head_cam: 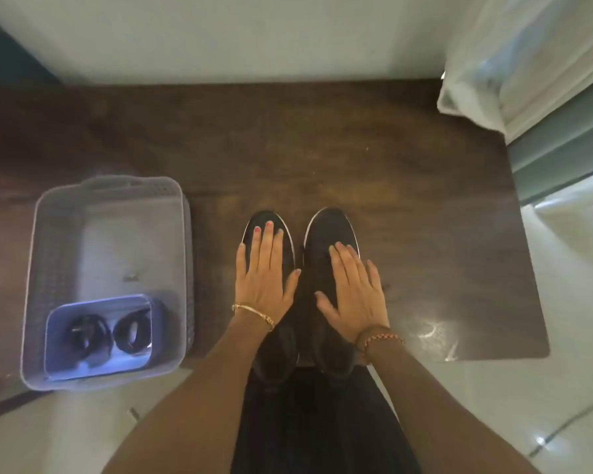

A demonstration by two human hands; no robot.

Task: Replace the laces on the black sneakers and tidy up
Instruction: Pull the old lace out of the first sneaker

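Resting left hand flat, fingers spread, on left shoe; right hand likewise on right shoe. Neither gripping. Lining toes toward 12 o'clock. Laces sitting in bin at 9 o'clock.

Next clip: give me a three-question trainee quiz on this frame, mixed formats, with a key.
1. True or false: the left hand lies flat, fingers open, on the left sneaker.
2. Where are the coiled black laces? A) on the wooden table B) in the small blue tray inside the grey basket C) in the right hand
3. Fill in: the right sneaker stands ____ the left one, toes pointing away from the person.

Key: 1 true; 2 B; 3 beside.
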